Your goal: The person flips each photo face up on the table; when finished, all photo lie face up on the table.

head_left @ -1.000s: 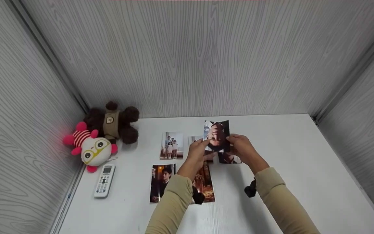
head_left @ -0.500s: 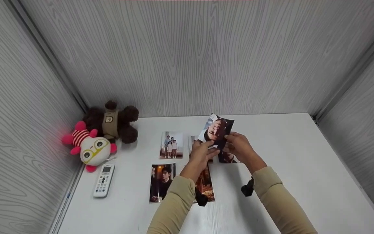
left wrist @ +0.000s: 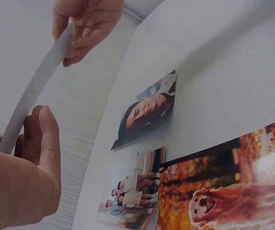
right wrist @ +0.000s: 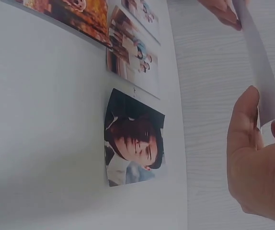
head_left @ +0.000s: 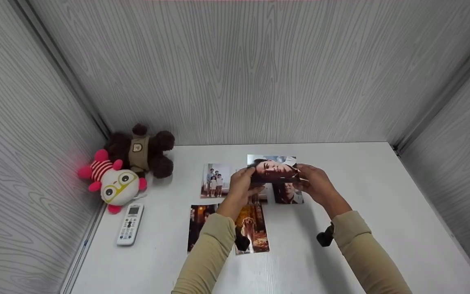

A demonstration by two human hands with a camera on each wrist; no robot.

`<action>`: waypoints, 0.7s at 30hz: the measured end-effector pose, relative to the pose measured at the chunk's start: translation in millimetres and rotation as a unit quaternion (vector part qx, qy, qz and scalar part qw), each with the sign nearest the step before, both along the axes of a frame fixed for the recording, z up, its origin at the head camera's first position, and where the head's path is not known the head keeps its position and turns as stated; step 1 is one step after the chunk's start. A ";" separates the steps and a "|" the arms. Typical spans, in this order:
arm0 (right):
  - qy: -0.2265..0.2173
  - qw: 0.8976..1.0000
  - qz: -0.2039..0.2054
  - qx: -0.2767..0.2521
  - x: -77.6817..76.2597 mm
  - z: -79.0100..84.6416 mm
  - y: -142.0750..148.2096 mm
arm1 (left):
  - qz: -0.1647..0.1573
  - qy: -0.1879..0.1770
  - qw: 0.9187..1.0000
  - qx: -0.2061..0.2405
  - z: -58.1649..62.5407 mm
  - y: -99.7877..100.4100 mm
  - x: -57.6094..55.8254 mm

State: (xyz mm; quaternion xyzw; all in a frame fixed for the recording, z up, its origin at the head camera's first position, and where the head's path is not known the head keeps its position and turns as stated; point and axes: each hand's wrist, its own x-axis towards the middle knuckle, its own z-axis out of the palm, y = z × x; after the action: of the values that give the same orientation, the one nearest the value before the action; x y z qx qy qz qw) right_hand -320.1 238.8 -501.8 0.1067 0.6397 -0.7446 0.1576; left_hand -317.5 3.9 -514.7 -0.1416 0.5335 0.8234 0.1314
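Note:
Both hands hold up a photo print of a person's head, its long side running left to right. My left hand pinches its left end and my right hand pinches its right end. From the left wrist view, the print's pale back shows nearly edge-on, slightly bowed. Below it on the table lie a portrait print, a family print and a golden retriever print. Another family print lies to the left. My left sleeve partly covers a dark portrait print.
A brown plush toy and a pink-and-white plush toy lie at the table's back left. A white remote control is in front of them. Grey wood-grain panels wall the white table at the back and sides.
The held print has turned from upright, with its head upside down, through a slant to lying sideways. My hands have moved apart to its two ends. The prints on the table stay put.

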 end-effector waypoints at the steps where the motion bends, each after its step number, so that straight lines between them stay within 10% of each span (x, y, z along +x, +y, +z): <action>1: -0.001 1.000 0.000 0.000 0.1 0.7 0.6 | -0.001 0.000 1.000 -0.008 0.5 -2.3 -1.7; 21: -0.016 0.998 -0.021 -0.054 3.3 -4.9 -3.4 | -0.009 -0.009 0.999 0.034 5.1 -6.6 -3.8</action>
State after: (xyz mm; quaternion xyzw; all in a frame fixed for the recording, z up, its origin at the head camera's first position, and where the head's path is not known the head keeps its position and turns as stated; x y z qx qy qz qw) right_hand -316.7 235.4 -506.6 0.1231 0.5933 -0.7796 0.1581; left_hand -321.3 -2.7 -509.5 -0.1392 0.5053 0.8386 0.1484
